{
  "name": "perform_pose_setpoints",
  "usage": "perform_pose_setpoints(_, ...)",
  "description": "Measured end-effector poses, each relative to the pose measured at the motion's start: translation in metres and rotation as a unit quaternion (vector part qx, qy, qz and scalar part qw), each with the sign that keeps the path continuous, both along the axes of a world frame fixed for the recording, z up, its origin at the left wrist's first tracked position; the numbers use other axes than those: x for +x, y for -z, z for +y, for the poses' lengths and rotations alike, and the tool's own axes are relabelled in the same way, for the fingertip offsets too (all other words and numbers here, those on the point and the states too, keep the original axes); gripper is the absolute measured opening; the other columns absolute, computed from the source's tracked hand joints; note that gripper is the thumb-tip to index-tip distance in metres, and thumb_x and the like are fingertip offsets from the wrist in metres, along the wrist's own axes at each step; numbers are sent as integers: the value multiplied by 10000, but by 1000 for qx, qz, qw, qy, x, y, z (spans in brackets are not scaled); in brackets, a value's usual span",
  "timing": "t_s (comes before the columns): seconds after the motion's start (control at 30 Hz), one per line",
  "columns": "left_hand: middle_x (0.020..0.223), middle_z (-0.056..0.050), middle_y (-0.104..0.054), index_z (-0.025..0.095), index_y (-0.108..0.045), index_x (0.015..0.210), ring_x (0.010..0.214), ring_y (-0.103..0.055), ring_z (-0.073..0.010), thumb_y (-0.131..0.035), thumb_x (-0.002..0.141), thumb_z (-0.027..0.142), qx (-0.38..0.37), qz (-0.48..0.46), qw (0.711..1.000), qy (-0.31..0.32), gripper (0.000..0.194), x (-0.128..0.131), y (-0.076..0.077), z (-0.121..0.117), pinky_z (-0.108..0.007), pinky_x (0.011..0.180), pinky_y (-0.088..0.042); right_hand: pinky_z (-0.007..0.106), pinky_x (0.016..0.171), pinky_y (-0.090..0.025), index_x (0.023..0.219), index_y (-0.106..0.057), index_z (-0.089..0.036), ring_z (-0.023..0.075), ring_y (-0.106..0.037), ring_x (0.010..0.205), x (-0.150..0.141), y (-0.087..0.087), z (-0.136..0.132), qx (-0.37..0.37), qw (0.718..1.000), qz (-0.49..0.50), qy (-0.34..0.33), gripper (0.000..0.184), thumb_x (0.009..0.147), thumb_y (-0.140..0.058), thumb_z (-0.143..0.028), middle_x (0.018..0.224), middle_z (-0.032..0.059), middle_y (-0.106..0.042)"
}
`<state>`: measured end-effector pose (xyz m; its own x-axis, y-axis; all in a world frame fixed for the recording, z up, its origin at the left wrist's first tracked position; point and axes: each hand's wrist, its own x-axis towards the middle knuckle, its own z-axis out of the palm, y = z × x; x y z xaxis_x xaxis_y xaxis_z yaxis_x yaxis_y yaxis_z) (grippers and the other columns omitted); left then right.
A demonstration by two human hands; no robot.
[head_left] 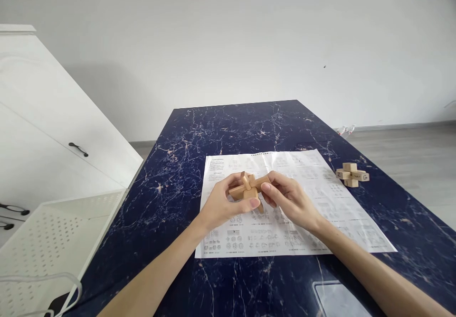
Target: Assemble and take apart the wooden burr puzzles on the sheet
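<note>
1. Both hands are partly curled, closed on one interlocked wooden piece between them: left hand [218, 203] grips its near left side, right hand [292, 197] pinches the bar pointing its way.
2. This wooden piece [250, 195] is held over the printed sheet [335, 208] — below both hands.
3. Step in hand, as I judge it: working the crossed bars by fingertip.
4. Next move calls for a steady left hold — and a straight, gentle right-hand push or pull.
5. Beyond the right hand, another wooden block [351, 175] sits apart, lettered.

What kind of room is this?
Maybe a room in someone's home: there's a white cabinet, a dark blue marble-patterned table and, near its right edge, a wooden block puzzle.
</note>
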<state>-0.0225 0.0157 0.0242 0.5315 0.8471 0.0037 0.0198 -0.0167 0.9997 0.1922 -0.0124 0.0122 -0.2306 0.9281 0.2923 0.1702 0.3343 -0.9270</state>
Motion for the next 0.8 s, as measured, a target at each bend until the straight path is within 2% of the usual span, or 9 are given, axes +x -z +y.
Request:
perform_pose_setpoints(0.2,1126,-85,-702,202,-678,1195,998,-671,-269,-887,759,509,8,0,1000,-5,573,0,-2,0,-379,865,-518,298,541,-362,925,-637,-219,134,-456,555,-2,4,0,-41,998,44,-20,376,1081,-542,-547,648,-30,-540)
perform_pose_setpoints(0.47,943,-23,-640,200,-664,1065,827,-586,-185,-861,789,507,6,40,999,-30,458,2,-6,-2,-315,749,-449,293,525,-323,827,-589,-224,120,-409,526,-3,4,1,-27,1000,14,8,413,1082,-542,-545,615,-38,-514)
perform_pose_setpoints(0.6,995,-44,-667,196,-672,1068,879,-610,-206,-865,774,500,9,49,998,-30,465,1,-6,-2,-342,807,-468,291,516,-333,857,-609,-224,124,-406,519,-4,4,0,-44,999,32,-3,418,1065,-550,-582,617,-38,-508)
perform_pose_setpoints(0.8,1043,-57,-690,208,-674,1107,930,-634,-226,-875,766,449,46,36,997,-43,464,2,-1,-1,-368,857,-492,292,506,-323,807,-588,-224,126,-405,527,-6,6,-1,-43,998,37,22,423,1054,-581,-568,621,-27,-516)
